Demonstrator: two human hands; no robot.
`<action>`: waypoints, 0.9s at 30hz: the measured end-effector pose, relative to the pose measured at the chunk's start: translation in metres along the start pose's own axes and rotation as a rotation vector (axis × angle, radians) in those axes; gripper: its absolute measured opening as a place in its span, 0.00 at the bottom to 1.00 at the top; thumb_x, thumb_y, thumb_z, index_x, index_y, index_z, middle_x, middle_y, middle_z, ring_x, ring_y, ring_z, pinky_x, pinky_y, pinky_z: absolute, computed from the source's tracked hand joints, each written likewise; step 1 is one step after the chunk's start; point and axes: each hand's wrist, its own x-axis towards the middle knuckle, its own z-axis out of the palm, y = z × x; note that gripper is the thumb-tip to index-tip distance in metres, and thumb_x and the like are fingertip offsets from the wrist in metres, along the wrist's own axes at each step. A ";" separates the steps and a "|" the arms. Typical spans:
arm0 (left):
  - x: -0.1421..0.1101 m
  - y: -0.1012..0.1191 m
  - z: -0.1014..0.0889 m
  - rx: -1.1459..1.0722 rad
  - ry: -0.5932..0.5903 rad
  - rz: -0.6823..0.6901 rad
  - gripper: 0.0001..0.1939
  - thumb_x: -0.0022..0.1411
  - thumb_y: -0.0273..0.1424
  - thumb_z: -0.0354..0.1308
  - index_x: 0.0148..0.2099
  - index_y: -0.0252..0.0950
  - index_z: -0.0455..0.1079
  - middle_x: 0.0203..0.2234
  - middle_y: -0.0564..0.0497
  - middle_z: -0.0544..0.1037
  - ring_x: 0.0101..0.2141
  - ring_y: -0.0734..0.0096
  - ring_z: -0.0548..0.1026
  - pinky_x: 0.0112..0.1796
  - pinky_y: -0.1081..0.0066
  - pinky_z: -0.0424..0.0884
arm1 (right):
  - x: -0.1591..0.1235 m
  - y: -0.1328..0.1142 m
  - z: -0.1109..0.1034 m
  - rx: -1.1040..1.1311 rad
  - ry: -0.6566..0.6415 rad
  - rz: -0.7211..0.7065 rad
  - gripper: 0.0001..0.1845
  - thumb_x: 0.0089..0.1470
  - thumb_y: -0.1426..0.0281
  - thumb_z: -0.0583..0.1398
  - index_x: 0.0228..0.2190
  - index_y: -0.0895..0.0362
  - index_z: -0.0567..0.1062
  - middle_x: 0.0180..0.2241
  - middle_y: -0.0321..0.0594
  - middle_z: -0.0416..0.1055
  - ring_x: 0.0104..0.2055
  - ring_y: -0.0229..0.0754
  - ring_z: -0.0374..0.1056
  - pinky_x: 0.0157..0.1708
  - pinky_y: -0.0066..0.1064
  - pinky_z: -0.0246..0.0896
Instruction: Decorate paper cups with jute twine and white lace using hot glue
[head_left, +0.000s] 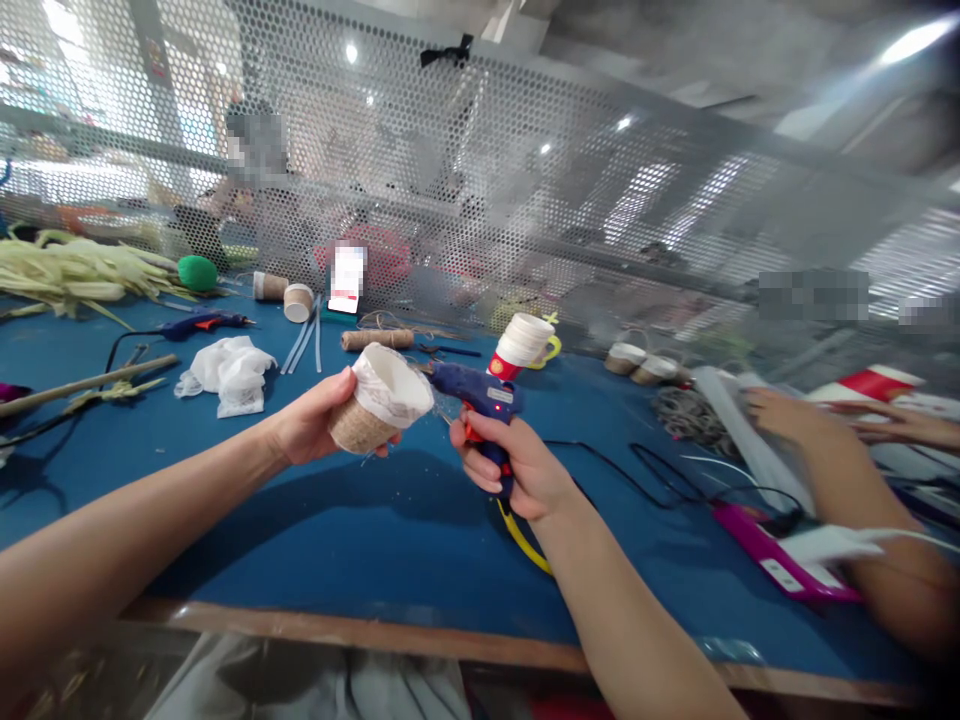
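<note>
Tilted above the table, a paper cup (367, 425) wrapped in brown twine has white lace round its rim. My left hand (311, 415) is closed on it from the left, its fingers partly hidden behind the cup. My right hand (517, 460) grips a blue glue gun (480, 388) by the handle, with fingers at the orange trigger. The gun's nozzle points left and is at or close to the lace rim; contact cannot be made out. A small red light glows on the gun's body.
On the blue table (360, 560) lie white lace (229, 372), a twine roll (377, 339), glue sticks (304, 345) and another glue gun (199, 325). Stacked paper cups (520, 345) stand behind my right hand. A pink power strip (780, 560), cables and a co-worker's arm (847, 470) occupy the right.
</note>
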 end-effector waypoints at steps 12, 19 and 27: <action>0.002 0.002 -0.007 0.149 0.102 -0.003 0.31 0.45 0.49 0.62 0.46 0.32 0.66 0.28 0.46 0.75 0.24 0.70 0.72 0.22 0.74 0.67 | -0.011 -0.006 -0.005 -0.645 0.146 -0.231 0.14 0.53 0.62 0.57 0.25 0.61 0.72 0.11 0.31 0.61 0.13 0.31 0.57 0.16 0.25 0.54; 0.002 0.004 -0.011 0.133 0.045 -0.024 0.31 0.43 0.50 0.63 0.42 0.32 0.65 0.27 0.47 0.75 0.24 0.70 0.74 0.22 0.75 0.70 | -0.014 -0.009 -0.013 -0.572 0.107 -0.285 0.15 0.53 0.61 0.57 0.26 0.60 0.73 0.12 0.30 0.60 0.13 0.30 0.56 0.15 0.25 0.53; 0.001 0.002 -0.014 0.073 -0.082 -0.030 0.29 0.46 0.48 0.62 0.44 0.31 0.65 0.27 0.47 0.76 0.24 0.68 0.75 0.23 0.75 0.70 | -0.011 -0.010 -0.015 -0.597 0.081 -0.252 0.16 0.53 0.61 0.57 0.26 0.61 0.73 0.12 0.31 0.61 0.13 0.30 0.57 0.16 0.25 0.55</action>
